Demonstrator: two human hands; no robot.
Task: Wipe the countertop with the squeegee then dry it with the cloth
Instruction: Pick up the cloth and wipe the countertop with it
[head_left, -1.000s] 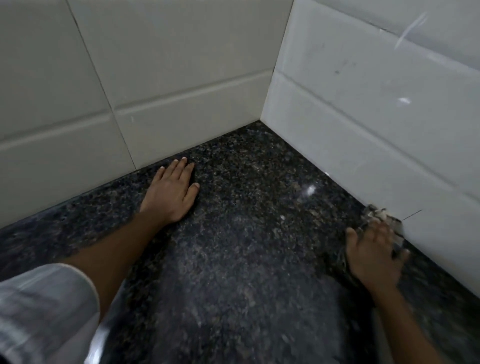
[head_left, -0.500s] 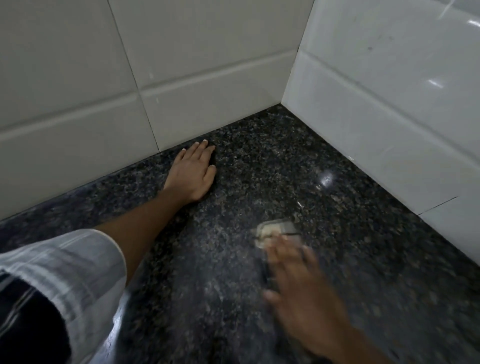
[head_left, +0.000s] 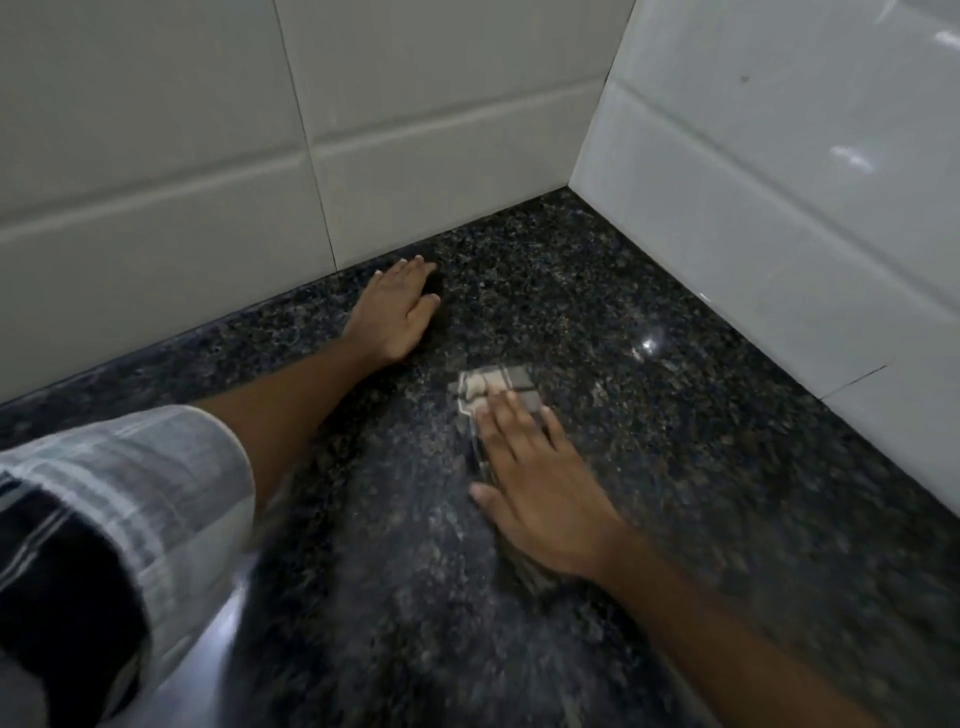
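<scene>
A dark speckled granite countertop (head_left: 675, 467) fills the lower view and runs into a tiled corner. My right hand (head_left: 540, 483) presses flat on a checked grey and cream cloth (head_left: 488, 387) in the middle of the counter; only the cloth's far end shows beyond my fingertips, the rest is hidden under my palm. My left hand (head_left: 395, 312) lies flat on the granite near the back wall, fingers together, holding nothing. No squeegee is in view.
White tiled walls meet at the corner: one (head_left: 363, 130) along the back, one (head_left: 779, 182) on the right. My striped grey sleeve (head_left: 145, 493) covers the lower left. A shiny metal edge (head_left: 218, 629) shows at the bottom left.
My right hand has slid the cloth from beside the right wall leftward to the middle of the counter. My left hand stays planted near the back wall. The view has shifted.
</scene>
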